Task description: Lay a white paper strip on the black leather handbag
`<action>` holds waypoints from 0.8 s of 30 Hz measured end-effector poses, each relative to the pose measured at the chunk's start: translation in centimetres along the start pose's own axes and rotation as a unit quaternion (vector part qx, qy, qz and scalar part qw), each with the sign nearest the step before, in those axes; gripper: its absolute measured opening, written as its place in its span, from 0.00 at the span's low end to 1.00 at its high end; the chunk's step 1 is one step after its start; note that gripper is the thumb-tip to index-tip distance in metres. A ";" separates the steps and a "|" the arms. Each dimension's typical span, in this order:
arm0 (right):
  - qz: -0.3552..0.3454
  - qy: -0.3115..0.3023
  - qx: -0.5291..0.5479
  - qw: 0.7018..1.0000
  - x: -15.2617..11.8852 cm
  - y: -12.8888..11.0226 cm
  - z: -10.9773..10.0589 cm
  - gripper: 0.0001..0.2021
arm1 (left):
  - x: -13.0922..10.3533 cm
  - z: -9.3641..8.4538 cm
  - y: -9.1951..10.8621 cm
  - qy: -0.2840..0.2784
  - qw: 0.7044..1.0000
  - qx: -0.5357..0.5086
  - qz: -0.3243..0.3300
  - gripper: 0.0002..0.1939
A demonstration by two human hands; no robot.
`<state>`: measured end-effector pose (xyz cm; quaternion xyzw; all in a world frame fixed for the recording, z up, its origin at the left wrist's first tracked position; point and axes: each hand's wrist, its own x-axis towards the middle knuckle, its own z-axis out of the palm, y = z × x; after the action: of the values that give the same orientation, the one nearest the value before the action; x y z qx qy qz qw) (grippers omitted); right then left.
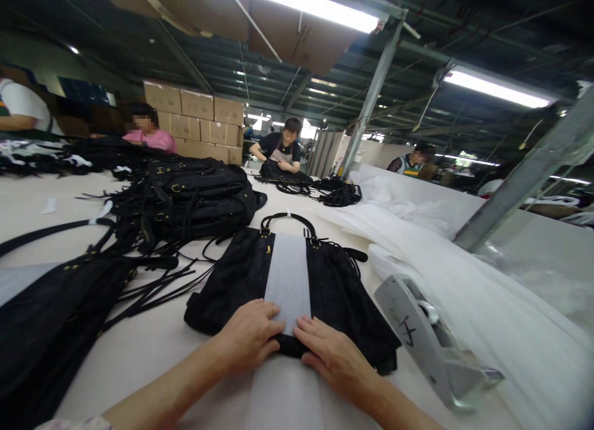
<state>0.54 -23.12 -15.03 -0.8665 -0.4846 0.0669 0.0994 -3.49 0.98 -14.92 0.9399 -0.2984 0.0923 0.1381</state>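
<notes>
A black handbag (343,294) with two looped handles and gold-coloured fittings lies flat before me. Over its middle runs a white wrapping strip (290,269), which continues past the bag's near edge onto the table. My left hand (248,337) rests on the strip's left side at that near edge, fingers stretched out and thumb lower down. On the opposite side, my right hand (331,352) lies with extended fingers on the strip and bag edge. Both hands touch the strip and the bag. The underside of the bag is hidden.
A tape dispenser (422,343) stands right of the bag, beside white sheet material (464,281). Another black bag (60,318) lies at left, with stacked black bags (195,198) behind. Co-workers, including a person (283,148) across the table, are farther back. Metal posts rise at right.
</notes>
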 end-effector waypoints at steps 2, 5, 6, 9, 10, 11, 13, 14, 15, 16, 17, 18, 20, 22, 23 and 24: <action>-0.018 -0.032 0.008 0.999 -0.7 -0.1 -0.6 0.31 | -0.4 0.7 0.3 0.007 1.000 -0.015 -0.020 0.06; -0.066 -0.093 0.019 0.993 -1.8 -0.3 -2.1 0.42 | -1.0 1.4 0.3 0.015 0.999 -0.039 -0.032 0.09; -0.078 -0.110 0.009 0.991 -2.0 -0.4 -2.6 0.44 | -1.1 1.5 0.3 0.016 0.999 -0.041 -0.033 0.09; -0.102 -0.126 -0.054 0.985 -2.3 -0.6 -3.2 0.41 | -1.3 1.6 0.2 0.020 0.999 -0.036 -0.030 0.09; -0.111 -0.118 -0.075 0.984 -2.2 -0.7 -3.1 0.37 | -1.3 1.6 0.2 0.023 0.999 -0.036 -0.028 0.09; -0.121 -0.105 -0.092 0.983 -2.1 -0.8 -2.9 0.34 | -1.3 1.5 0.2 0.027 0.999 -0.036 -0.027 0.09; -0.139 -0.076 -0.122 0.980 -2.0 -0.9 -2.3 0.30 | -1.2 1.4 0.3 0.031 0.998 -0.040 -0.027 0.08; -0.146 -0.061 -0.138 0.978 -2.0 -1.0 -1.9 0.29 | -1.2 1.4 0.3 0.032 0.998 -0.044 -0.029 0.07; -0.149 -0.044 -0.153 0.976 -2.1 -1.2 -1.5 0.27 | -1.1 1.4 0.3 0.033 0.998 -0.048 -0.033 0.07; -0.153 -0.023 -0.166 0.974 -2.1 -1.3 -1.0 0.24 | -1.1 1.4 0.3 0.033 0.997 -0.052 -0.037 0.07; -0.158 0.001 -0.176 0.972 -2.2 -1.4 -0.4 0.21 | -1.0 1.4 0.3 0.034 0.997 -0.057 -0.042 0.08; -0.162 0.030 -0.184 0.969 -2.3 -1.5 0.3 0.17 | -1.0 1.4 0.3 0.036 0.996 -0.060 -0.046 0.08; -0.173 0.107 -0.200 0.958 -2.3 -1.2 1.9 0.08 | -1.1 1.5 0.3 0.040 0.996 -0.062 -0.049 0.10; -0.198 0.192 -0.221 0.935 -1.9 -0.3 3.4 0.04 | -1.2 1.6 0.2 0.046 0.996 -0.058 -0.044 0.11; -0.219 0.224 -0.225 0.923 -1.7 0.4 3.8 0.06 | -1.2 1.7 0.2 0.050 0.996 -0.055 -0.041 0.12; -0.234 0.250 -0.220 0.914 -1.4 1.1 4.1 0.08 | -1.2 1.8 0.2 0.056 0.996 -0.053 -0.039 0.12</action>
<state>-0.18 -24.46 -19.26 -0.7169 -0.6350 -0.2853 0.0371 -4.46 0.89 -16.86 0.9355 -0.2577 0.1235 0.2078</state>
